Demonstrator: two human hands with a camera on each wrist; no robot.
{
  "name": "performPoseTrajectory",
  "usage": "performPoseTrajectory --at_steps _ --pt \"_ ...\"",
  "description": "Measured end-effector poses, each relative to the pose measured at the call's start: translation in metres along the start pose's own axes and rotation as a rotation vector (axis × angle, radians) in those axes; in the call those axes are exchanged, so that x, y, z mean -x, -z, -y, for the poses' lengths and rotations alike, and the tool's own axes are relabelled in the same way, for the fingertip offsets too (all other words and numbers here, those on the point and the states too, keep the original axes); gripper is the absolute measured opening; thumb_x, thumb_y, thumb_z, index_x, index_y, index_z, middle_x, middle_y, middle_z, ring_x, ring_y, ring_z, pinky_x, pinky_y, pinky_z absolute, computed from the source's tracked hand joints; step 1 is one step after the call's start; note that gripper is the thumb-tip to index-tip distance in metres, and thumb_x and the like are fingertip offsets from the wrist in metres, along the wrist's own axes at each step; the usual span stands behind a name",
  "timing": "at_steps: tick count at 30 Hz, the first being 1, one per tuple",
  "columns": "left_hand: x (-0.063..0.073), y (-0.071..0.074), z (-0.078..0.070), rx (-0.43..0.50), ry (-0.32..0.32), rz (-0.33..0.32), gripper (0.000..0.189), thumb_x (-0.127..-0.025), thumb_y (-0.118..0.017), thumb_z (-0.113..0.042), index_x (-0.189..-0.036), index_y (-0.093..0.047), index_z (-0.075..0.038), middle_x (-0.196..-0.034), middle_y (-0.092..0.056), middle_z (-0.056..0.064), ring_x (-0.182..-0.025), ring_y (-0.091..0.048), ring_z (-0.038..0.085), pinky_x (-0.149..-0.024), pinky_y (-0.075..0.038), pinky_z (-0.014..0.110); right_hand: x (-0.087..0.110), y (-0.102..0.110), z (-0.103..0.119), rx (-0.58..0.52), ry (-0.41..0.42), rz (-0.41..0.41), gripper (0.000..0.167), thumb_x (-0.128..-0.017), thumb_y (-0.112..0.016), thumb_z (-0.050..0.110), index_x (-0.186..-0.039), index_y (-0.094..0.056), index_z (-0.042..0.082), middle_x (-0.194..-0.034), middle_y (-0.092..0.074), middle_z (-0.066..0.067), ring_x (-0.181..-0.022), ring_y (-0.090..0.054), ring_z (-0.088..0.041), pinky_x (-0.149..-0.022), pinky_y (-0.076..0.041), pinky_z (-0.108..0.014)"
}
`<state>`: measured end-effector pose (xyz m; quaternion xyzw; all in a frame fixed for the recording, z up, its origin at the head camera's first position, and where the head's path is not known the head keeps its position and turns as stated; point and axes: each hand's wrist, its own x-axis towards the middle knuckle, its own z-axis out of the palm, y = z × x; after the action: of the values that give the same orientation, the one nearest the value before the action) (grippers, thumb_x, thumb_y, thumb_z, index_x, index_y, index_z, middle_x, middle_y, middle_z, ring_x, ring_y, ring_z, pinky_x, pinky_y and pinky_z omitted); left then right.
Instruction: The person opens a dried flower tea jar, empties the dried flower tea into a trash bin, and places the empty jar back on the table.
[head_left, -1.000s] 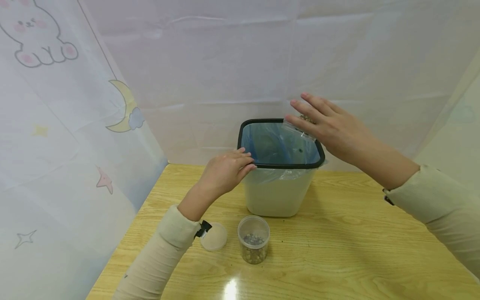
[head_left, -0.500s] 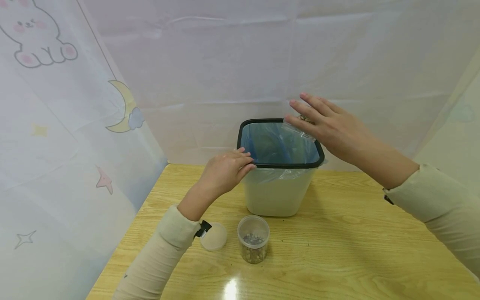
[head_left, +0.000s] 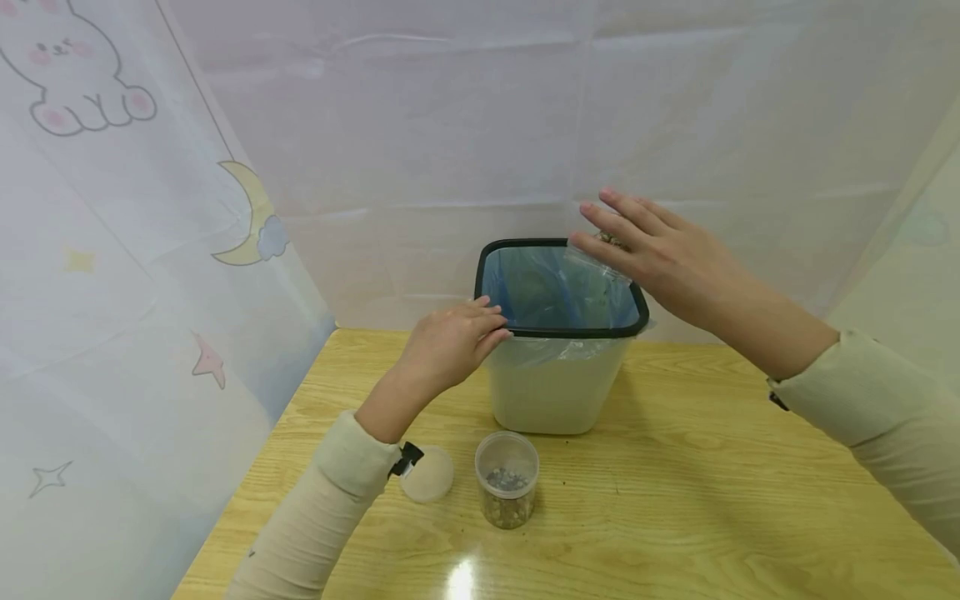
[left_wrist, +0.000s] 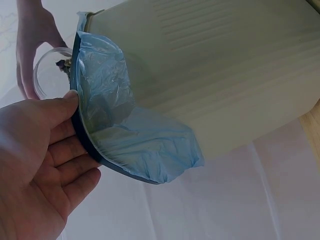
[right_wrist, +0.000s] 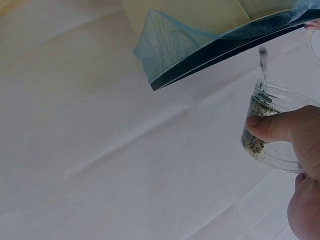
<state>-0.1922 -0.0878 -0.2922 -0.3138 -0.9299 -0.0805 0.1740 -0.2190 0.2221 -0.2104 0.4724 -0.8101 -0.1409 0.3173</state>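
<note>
A white trash can with a black rim and a bluish plastic liner stands on the table. My left hand grips its near left rim, thumb and fingers on either side of the edge in the left wrist view. Over the right side of the opening, my right hand holds a clear jar tipped toward the can. Dried, crumbly plant-like bits lie along the jar's lower wall. A few dark bits drop from its mouth, and specks show against the liner in the head view.
In front of the can, a second clear jar stands uncovered, with greyish bits inside. To its left lies a round translucent lid. Small crumbs dot the wooden table. A pale cloth backdrop rises close behind and at the left.
Bits are falling from the tipped jar into the trash can, with different specks visible against the liner. Both hands stay almost where they were, and the jar keeps its tilt.
</note>
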Motion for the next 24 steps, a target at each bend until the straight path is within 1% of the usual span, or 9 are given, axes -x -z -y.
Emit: performPoseTrajectory --at_steps 6,13,17,22,24 --pt "-0.0001 -0.0006 -0.0007 -0.008 -0.002 -0.003 0.03 -0.104 -0.059 -0.035 -0.125 -0.074 -0.019 -0.135 -0.066 0.001 -0.134 -0.055 0.018 -0.11 -0.046 0.04 0.0006 0.0001 -0.001 0.033 0.03 0.011 0.096 -0.072 -0.079 -0.022 -0.154 -0.041 0.009 -0.162 -0.029 -0.019 -0.152 -0.022 -0.039 -0.126 -0.016 -0.047" --pt "0.0 -0.0002 -0.0012 -0.009 -0.001 -0.004 0.03 -0.104 -0.058 -0.035 -0.125 -0.074 -0.02 -0.135 -0.066 0.001 -0.134 -0.055 0.018 -0.111 -0.046 0.04 0.0013 0.0016 -0.0016 0.056 0.029 0.031 0.102 -0.069 -0.081 -0.022 -0.156 -0.037 0.008 -0.163 -0.026 -0.02 -0.153 -0.02 -0.039 -0.127 -0.013 -0.047" --pt "0.0001 0.0002 -0.0011 -0.007 0.001 -0.001 0.03 -0.104 -0.058 -0.035 -0.125 -0.074 -0.02 -0.136 -0.066 0.001 -0.134 -0.055 0.018 -0.111 -0.046 0.04 0.0013 0.0019 -0.0014 0.054 0.021 0.025 0.103 -0.069 -0.081 -0.022 -0.156 -0.036 0.008 -0.164 -0.025 -0.02 -0.153 -0.018 -0.038 -0.127 -0.012 -0.046" --pt "0.0002 0.0009 -0.0013 -0.009 0.004 0.008 0.031 -0.104 -0.058 -0.035 -0.125 -0.074 -0.02 -0.136 -0.065 0.001 -0.135 -0.055 0.018 -0.111 -0.046 0.04 0.0008 0.0025 -0.0014 0.076 0.02 0.026 0.104 -0.068 -0.082 -0.021 -0.157 -0.034 0.005 -0.164 -0.024 -0.021 -0.154 -0.017 -0.037 -0.127 -0.012 -0.046" --pt "0.0002 0.001 -0.0013 -0.01 0.005 0.011 0.031 -0.104 -0.058 -0.035 -0.125 -0.074 -0.02 -0.136 -0.065 0.001 -0.135 -0.055 0.018 -0.111 -0.046 0.04 0.0004 0.0026 -0.0013 0.097 0.027 0.023 0.103 -0.069 -0.082 -0.02 -0.157 -0.033 0.003 -0.164 -0.023 -0.021 -0.154 -0.017 -0.037 -0.127 -0.013 -0.046"
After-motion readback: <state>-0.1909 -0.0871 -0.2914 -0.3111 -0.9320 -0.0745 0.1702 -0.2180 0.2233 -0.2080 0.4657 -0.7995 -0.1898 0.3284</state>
